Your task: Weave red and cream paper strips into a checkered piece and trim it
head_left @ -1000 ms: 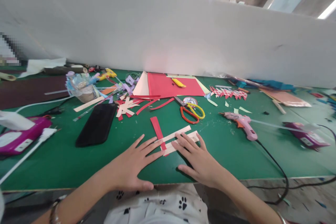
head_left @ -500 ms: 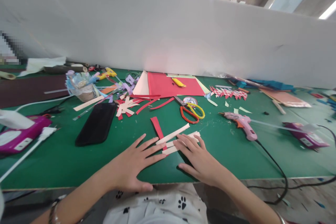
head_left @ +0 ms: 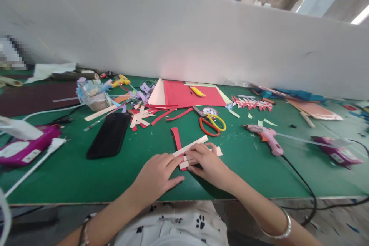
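At the near edge of the green table [head_left: 72, 177] lie a red paper strip [head_left: 176, 137] and cream paper strips [head_left: 192, 144] crossed over it. My left hand [head_left: 155, 177] rests on the table with its fingers drawn together, the tips holding the left ends of the strips. My right hand [head_left: 207, 164] is curled over the strips from the right, thumb and fingers pinching a cream strip. Another cream strip end [head_left: 219, 151] sticks out past my right hand.
Orange and yellow scissors [head_left: 212, 124] and a pink glue gun [head_left: 267, 137] with its black cable [head_left: 304, 178] lie right of the strips. A black phone [head_left: 109, 135], cut strips [head_left: 144, 117], a red sheet [head_left: 191, 95] and a purple glue gun [head_left: 24, 149] lie left and behind. A white partition [head_left: 184, 42] closes the back.
Both hands went from lying flat with spread fingers to curled, closing in on the strips. The cream strips have shifted slightly toward the red strip.
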Motion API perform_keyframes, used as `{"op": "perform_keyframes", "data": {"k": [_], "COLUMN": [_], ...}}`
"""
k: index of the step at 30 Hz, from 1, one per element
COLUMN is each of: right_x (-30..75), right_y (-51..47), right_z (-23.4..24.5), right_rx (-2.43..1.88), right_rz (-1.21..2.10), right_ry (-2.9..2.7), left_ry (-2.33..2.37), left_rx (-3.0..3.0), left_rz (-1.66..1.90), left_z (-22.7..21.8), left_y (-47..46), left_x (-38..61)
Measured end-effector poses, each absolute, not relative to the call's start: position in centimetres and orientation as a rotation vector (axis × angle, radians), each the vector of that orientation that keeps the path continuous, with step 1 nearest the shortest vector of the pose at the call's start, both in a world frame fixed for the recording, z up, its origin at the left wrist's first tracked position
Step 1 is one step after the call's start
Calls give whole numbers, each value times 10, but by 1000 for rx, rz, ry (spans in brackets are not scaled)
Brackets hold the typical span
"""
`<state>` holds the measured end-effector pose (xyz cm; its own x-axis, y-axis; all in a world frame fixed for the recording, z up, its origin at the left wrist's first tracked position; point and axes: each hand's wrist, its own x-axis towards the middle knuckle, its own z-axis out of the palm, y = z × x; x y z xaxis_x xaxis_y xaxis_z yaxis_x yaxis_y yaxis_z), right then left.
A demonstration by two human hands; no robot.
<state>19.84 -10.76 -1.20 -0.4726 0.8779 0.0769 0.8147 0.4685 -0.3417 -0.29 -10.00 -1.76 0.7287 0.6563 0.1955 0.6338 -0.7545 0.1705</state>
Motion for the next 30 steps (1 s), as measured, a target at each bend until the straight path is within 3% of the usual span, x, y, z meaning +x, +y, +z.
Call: {"op": "perform_keyframes", "data": {"k": [9, 19, 24, 30], "right_x": [203, 202, 219, 218], "right_y": [-97, -94, -113, -133], "right_z": [-12, -14, -11, -19], "right_rx": [-1481, -1512, -1560, -1338], "right_rz": [505, 402, 252, 208], "right_ry": [-2367, -2291, -2237, -2431], "left_ry": [1146, 1169, 964, 705], "left_rx": [2824, 2861, 2953, 3032], "left_rz": [402, 346, 418, 225], "left_z": [-22, -22, -21, -24], "left_y": [-99, -100, -103, -103], "left_x": [11, 6, -5, -24]}}
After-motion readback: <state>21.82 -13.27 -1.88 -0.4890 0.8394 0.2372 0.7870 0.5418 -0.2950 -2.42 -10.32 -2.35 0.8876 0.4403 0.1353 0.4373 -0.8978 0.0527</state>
